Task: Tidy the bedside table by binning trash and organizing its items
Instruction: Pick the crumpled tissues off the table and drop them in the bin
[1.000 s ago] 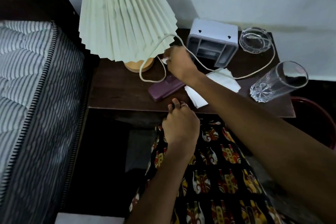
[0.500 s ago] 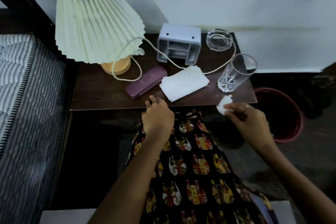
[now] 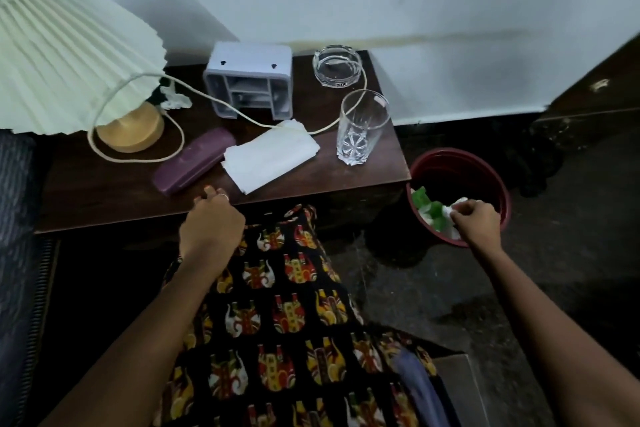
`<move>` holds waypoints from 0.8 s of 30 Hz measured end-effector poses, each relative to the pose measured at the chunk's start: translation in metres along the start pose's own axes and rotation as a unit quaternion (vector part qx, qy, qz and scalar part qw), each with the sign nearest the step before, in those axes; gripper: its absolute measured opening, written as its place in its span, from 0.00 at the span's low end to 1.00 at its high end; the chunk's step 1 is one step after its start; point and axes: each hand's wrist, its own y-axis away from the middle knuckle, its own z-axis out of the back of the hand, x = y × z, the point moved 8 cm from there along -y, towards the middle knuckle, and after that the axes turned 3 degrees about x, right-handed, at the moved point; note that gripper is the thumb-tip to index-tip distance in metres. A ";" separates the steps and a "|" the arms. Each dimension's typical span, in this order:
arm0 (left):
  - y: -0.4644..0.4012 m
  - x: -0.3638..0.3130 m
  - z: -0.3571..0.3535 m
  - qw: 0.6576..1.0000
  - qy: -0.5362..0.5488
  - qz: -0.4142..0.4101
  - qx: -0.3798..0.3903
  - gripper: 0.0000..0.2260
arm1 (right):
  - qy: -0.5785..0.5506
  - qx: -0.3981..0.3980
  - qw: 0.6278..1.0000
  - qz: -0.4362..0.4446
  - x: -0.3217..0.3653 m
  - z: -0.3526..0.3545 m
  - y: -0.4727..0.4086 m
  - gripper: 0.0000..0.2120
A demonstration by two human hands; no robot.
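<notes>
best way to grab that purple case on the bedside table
Grip the purple case across its narrow width, near the middle, fingers coming from above. It lies flat and long, running diagonally, with the white paper stack touching its right end and the lamp cord close behind, so the near long side is the freest. The left hand is closest.

The pleated lampshade (image 3: 65, 55) was pale green, the glasses case (image 3: 194, 158) purple, the bin (image 3: 460, 163) dark red, the napkins (image 3: 270, 154) white.
</notes>
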 end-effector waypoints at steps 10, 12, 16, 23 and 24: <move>-0.002 0.000 0.000 1.000 -0.021 -0.007 0.002 0.22 | -0.065 -0.056 0.996 0.035 0.053 0.028 -0.024 0.11; -0.003 0.002 -0.001 1.000 -0.025 -0.009 0.007 0.23 | -0.085 -0.077 0.991 0.070 0.078 0.038 -0.014 0.11; -0.001 0.003 -0.003 0.999 -0.020 -0.015 0.033 0.24 | -0.126 -0.125 0.973 0.145 0.131 0.063 0.012 0.10; 0.000 0.012 -0.008 0.996 0.009 -0.056 0.072 0.27 | -0.233 -0.088 0.917 0.311 0.258 0.068 0.095 0.08; 0.000 0.013 -0.007 0.996 0.016 -0.057 0.070 0.27 | -0.224 -0.053 0.913 0.337 0.278 0.055 0.109 0.07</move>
